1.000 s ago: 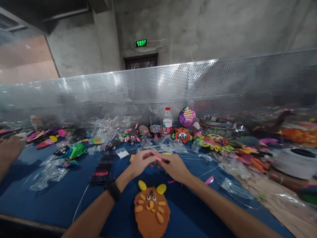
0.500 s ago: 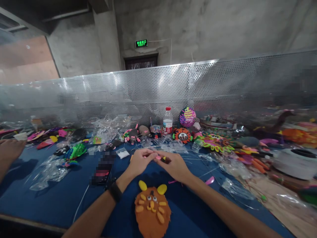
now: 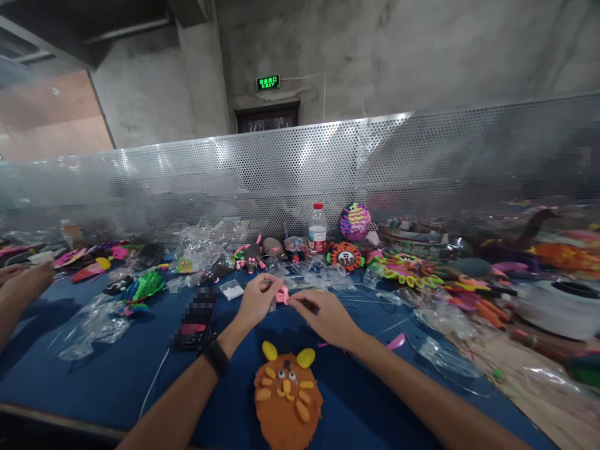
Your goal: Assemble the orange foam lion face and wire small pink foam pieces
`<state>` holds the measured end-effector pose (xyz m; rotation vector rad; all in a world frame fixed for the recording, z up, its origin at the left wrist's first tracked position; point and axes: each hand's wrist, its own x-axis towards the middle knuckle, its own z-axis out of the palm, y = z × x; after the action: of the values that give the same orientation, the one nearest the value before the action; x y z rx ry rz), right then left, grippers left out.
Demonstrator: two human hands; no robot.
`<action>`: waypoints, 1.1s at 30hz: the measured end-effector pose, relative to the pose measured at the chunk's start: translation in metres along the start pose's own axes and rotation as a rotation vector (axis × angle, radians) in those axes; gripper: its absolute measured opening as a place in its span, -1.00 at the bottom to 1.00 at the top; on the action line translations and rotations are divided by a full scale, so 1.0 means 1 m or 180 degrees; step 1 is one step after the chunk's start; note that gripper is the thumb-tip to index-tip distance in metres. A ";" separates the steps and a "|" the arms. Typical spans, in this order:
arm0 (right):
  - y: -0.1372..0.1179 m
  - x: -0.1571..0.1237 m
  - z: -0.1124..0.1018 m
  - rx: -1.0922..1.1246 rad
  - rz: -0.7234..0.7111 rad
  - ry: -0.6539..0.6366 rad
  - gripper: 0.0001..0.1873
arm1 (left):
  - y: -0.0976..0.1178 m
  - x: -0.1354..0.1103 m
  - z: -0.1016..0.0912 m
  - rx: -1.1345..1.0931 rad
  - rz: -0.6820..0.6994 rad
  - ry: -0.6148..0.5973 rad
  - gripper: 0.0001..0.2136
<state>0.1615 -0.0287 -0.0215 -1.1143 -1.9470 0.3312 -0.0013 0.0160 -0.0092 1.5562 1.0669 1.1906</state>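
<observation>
A piece of pink modelling clay (image 3: pixel 282 295) is pinched in my left hand (image 3: pixel 257 301), between thumb and fingers. My right hand (image 3: pixel 327 315) has its thumb and forefinger pressed together at the clay's right edge. Both hands are raised over the blue table. Below them, close to me, lies an orange-brown clay animal (image 3: pixel 287 412) with yellow ears, two googly eyes, a yellow nose and yellow and orange strips on its face. A pink plastic tool (image 3: pixel 396 342) rests right of my right hand.
A phone (image 3: pixel 195 319) with a cable and a small white packet (image 3: pixel 231 289) lie to the left. Clay figures, plastic wrappers (image 3: pixel 94 322) and a red-capped bottle (image 3: pixel 317 230) line the back. A white roll (image 3: pixel 557 306) stands right. Another person's hand (image 3: pixel 25 281) is at far left.
My hands have moved slightly apart, and more of the pink clay shows between them. The other person's hand at far left has come further into view.
</observation>
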 end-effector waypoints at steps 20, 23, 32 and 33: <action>0.013 0.000 0.001 0.0351 0.0047 0.0177 -0.74 | 0.007 -0.011 0.008 0.0054 0.0247 -0.0727 -0.67; 0.012 0.000 0.001 0.0301 0.0013 0.0079 -0.77 | 0.004 -0.011 0.009 -0.0075 0.0219 -0.0747 -0.64; 0.012 0.001 0.000 0.0152 -0.0231 0.0278 -0.78 | 0.008 -0.014 0.010 0.0180 0.0108 -0.0791 -0.62; 0.012 0.001 0.000 0.0173 -0.0245 0.0308 -0.78 | 0.008 -0.014 0.009 0.0241 0.0127 -0.0828 -0.62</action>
<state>0.1682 -0.0207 -0.0285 -0.9996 -1.8793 0.2818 0.0065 -0.0006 -0.0057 1.7440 0.9218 0.9511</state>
